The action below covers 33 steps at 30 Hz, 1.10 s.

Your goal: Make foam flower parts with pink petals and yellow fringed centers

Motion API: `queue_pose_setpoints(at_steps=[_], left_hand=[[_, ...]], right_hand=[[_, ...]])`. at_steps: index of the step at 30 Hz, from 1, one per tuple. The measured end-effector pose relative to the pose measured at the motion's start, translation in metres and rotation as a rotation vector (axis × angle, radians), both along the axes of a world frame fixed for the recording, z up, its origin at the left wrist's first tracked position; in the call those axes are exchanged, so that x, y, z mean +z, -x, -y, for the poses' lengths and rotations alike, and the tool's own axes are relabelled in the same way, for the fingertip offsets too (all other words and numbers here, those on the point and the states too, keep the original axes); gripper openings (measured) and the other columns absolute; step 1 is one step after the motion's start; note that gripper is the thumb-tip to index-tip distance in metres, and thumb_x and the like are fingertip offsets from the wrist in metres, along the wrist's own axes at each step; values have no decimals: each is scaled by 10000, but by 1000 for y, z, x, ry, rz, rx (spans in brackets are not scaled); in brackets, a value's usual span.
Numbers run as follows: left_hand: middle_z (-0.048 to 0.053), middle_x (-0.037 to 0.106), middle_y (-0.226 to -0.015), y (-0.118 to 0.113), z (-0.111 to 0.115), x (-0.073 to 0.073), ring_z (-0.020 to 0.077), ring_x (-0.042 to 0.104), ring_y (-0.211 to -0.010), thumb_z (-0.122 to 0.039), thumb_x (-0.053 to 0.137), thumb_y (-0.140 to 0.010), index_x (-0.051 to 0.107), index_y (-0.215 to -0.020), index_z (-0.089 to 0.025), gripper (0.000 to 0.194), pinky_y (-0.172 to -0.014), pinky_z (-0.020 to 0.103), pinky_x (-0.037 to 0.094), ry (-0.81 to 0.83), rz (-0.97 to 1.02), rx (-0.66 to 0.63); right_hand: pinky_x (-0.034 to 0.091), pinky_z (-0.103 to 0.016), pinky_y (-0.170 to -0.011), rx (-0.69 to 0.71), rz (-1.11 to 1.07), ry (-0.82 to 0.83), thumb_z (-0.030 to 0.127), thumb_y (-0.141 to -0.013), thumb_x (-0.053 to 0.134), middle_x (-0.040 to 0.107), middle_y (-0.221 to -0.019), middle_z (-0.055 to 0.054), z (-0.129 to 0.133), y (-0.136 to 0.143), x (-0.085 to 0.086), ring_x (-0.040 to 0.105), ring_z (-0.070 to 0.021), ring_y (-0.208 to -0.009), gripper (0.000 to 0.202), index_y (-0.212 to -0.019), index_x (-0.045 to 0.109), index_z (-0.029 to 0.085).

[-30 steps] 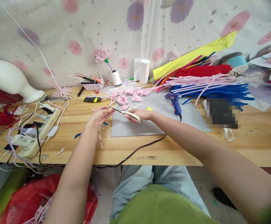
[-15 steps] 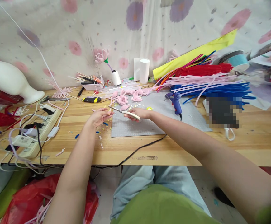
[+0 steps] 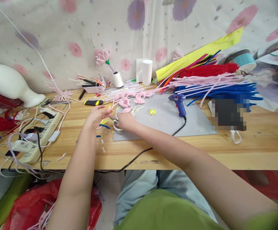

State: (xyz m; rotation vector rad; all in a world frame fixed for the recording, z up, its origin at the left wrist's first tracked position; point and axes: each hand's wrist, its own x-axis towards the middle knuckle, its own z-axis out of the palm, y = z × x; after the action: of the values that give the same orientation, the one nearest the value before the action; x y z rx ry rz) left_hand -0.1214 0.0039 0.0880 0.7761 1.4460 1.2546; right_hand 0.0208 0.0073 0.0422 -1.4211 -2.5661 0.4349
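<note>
For directions I use a clock with the white-handled scissors (image 3: pixel 115 126) at its middle and twelve toward the flowered curtain (image 3: pixel 93 22).

At the far left, about nine o'clock, lies the power strip (image 3: pixel 43 135) with many cables; it is better that the elbow does not sweep there. Between ten and eleven lies the black-and-yellow utility knife (image 3: pixel 93 102). The left hand (image 3: pixel 97 115), at ten, has its fingers stretched and close together; whether it pinches some small piece, I cannot tell. Below it, near nine, are yellow scraps (image 3: pixel 103 121) and a blue pipe-cleaner offcut (image 3: pixel 104 126).

The scissors are at the left edge of the grey cutting mat (image 3: pixel 139 133), with the visible metal pointing toward the left fingertips. The right hand (image 3: pixel 125 120) is closed around the handle; whether the blades are apart is hidden. To handle them well, I would keep the left fingertips out of the blade line, rest the right wrist low, and use only the tips for fine work.

Toward twelve lie the pink pipe-cleaner petals (image 3: pixel 124 102); the points should stay away from their soft pile. Between two and three come a yellow spiky piece (image 3: pixel 152 112) and, further, the blue glue gun (image 3: pixel 181 107). Its nozzle may be hot, so the right forearm should pass well clear.
</note>
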Motion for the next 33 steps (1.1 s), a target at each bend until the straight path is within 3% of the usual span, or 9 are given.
queue_pose_setpoints(at_steps=[4,8,11,14,18,22,25,28,33], left_hand=[[41,674,-696,-19,-4,-4,184,692,-656,62,683,-593,421,-826,-160,416,-635,275,551,20,-2,-38],[29,661,-658,-43,-7,-9,193,684,-632,38,710,-566,431,-822,-157,426,-632,302,543,28,-27,-109],[39,661,-660,-73,-11,-15,219,688,-675,13,729,-555,448,-836,-153,431,-671,345,546,39,-33,-228],[38,657,-657,-109,-16,-21,233,687,-695,-2,726,-568,449,-905,-153,462,-714,397,546,50,-61,-316],[16,648,-652,-142,-24,-30,202,676,-663,-1,722,-578,440,-938,-160,484,-728,395,542,67,-60,-380],[1,635,-657,-150,-29,-44,190,679,-704,-7,694,-619,416,-904,-167,430,-762,386,535,-18,55,-282],[-5,624,-674,-149,-29,-56,178,683,-760,-14,666,-656,398,-879,-174,384,-801,373,527,-59,99,-156],[-7,618,-686,-148,-28,-65,182,685,-784,-7,659,-664,393,-874,-178,379,-795,370,531,-31,96,-127],[-7,614,-704,-147,-26,-67,187,688,-786,-20,658,-682,389,-882,-177,370,-772,358,538,-22,107,-146]], right_hand=[[476,-333,-786,34,-175,159,300,-715,660,661,-1020,-115,-8,-17,1,618,-244,-937,287,-948,576,154],[504,-258,-665,-159,-675,387,174,-759,615,620,-785,-20,-20,-63,3,601,-122,-714,139,-864,525,157],[504,-222,-596,-235,-986,466,206,-773,623,560,-704,21,-24,-100,3,563,-82,-626,154,-826,484,166],[500,-215,-604,-242,-1092,493,285,-759,659,567,-713,23,-25,-130,-1,574,-80,-642,231,-865,488,172],[497,-256,-645,-262,-1046,473,332,-744,664,580,-730,8,-29,-156,-15,580,-99,-655,287,-903,484,175],[474,-311,-708,-395,-831,104,356,-788,573,610,-822,-36,-30,-172,-27,570,-137,-718,232,-918,501,178],[439,-365,-808,-376,-576,-109,397,-736,620,624,-981,-83,-27,-174,-32,569,-201,-879,385,-1030,513,171],[397,-408,-876,-297,-362,-173,397,-693,666,615,-1063,-122,-24,-167,-36,534,-272,-1013,541,-1144,493,153],[391,-415,-877,-285,-277,-152,314,-729,636,639,-1019,-129,-27,-165,-38,547,-287,-992,519,-1187,488,120]])
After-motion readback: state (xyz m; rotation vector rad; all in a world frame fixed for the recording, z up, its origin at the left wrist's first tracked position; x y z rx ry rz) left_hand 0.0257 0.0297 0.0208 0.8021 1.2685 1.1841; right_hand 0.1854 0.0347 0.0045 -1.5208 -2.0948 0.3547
